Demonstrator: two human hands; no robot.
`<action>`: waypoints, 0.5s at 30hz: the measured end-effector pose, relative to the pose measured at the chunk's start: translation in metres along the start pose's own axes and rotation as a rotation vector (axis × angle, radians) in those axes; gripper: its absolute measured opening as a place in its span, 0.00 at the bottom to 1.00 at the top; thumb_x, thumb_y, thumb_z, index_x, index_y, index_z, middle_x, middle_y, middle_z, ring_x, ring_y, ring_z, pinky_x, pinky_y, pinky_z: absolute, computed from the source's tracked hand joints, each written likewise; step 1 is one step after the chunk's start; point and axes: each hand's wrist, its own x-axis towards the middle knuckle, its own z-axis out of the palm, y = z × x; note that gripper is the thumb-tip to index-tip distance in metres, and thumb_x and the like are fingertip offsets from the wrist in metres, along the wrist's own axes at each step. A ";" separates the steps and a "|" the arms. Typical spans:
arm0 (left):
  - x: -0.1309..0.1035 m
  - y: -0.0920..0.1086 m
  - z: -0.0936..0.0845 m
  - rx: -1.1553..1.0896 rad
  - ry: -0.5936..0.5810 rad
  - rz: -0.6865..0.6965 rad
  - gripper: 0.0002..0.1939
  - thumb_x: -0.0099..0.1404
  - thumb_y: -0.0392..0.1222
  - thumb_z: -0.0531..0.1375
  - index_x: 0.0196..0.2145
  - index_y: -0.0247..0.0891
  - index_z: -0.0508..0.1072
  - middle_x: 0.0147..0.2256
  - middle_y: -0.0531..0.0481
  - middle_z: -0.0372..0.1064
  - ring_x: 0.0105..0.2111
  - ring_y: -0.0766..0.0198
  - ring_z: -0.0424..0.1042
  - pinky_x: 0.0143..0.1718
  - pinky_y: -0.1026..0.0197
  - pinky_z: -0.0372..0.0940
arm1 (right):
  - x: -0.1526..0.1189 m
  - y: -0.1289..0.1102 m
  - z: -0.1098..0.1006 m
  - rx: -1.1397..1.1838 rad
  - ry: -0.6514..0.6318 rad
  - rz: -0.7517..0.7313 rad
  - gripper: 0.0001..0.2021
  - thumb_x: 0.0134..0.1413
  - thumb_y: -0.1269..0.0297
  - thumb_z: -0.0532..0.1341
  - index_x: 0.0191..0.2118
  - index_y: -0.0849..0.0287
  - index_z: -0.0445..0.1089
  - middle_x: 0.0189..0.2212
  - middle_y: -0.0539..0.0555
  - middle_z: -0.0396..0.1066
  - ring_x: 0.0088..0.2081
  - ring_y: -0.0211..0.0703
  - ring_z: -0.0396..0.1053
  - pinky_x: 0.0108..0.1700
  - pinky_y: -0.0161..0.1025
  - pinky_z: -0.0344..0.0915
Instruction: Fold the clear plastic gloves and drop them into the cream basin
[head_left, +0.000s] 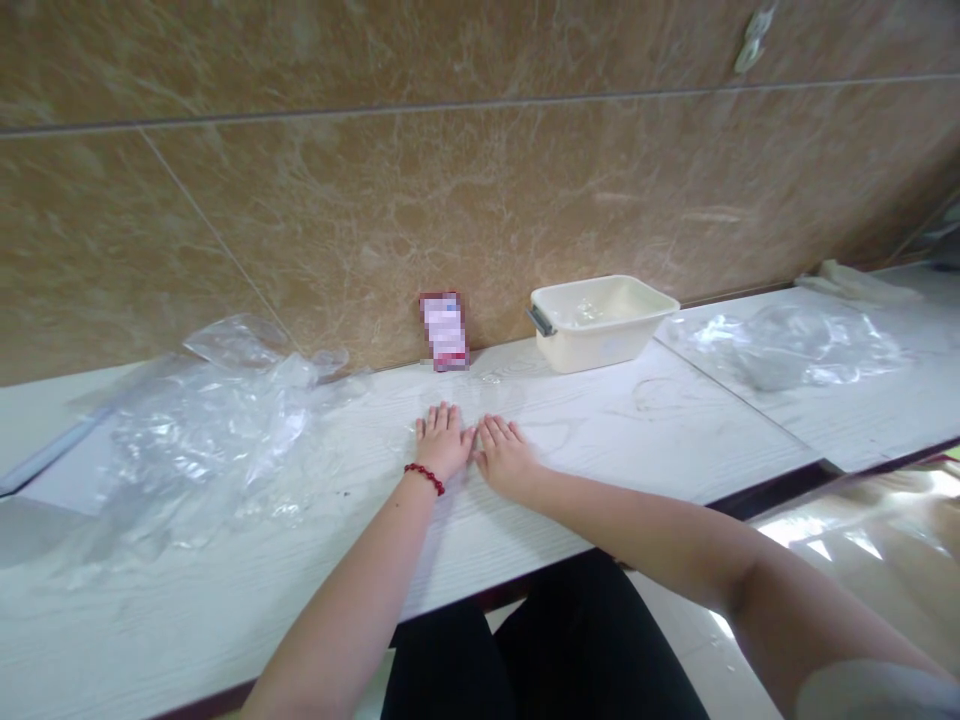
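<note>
Lying flat, outstretched, both hands point(442, 442) point(507, 464) are near a tub point(596, 348) holding clear material point(587, 311).

Pixelation obscured the rectangle point(447, 330), the bottom edge cut off the sleeve point(874, 692), and the contents point(589, 312) of the tub point(592, 352) were indistinct.

We are resting our left hand point(441, 443) and right hand point(505, 460) on the table point(622, 430), plastic wrapping point(217, 425) lying to our left, a tub point(592, 345) standing beyond, rightward.

One near head-worn view from above the lap point(600, 645), forward and down across the table point(600, 425) toward the wall point(300, 210).
</note>
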 end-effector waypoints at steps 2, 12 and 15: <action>0.000 -0.001 0.001 0.005 0.006 0.001 0.29 0.60 0.52 0.38 0.55 0.33 0.49 0.57 0.42 0.42 0.56 0.53 0.41 0.53 0.48 0.38 | -0.009 0.006 -0.003 -0.033 0.005 -0.011 0.28 0.53 0.56 0.41 0.55 0.70 0.48 0.56 0.62 0.44 0.56 0.50 0.40 0.54 0.47 0.38; -0.015 -0.001 -0.025 0.003 -0.105 0.106 0.32 0.59 0.55 0.38 0.55 0.31 0.47 0.57 0.40 0.40 0.56 0.53 0.37 0.52 0.45 0.37 | -0.011 0.022 -0.028 -0.017 -0.047 0.062 0.30 0.51 0.47 0.40 0.56 0.60 0.47 0.56 0.59 0.44 0.57 0.52 0.38 0.53 0.52 0.35; -0.024 0.002 -0.026 0.008 -0.134 0.146 0.31 0.59 0.53 0.39 0.55 0.31 0.47 0.57 0.40 0.41 0.56 0.55 0.39 0.53 0.48 0.38 | 0.015 0.023 -0.028 -0.005 -0.081 0.116 0.29 0.53 0.53 0.39 0.55 0.67 0.47 0.55 0.61 0.45 0.57 0.49 0.38 0.54 0.46 0.37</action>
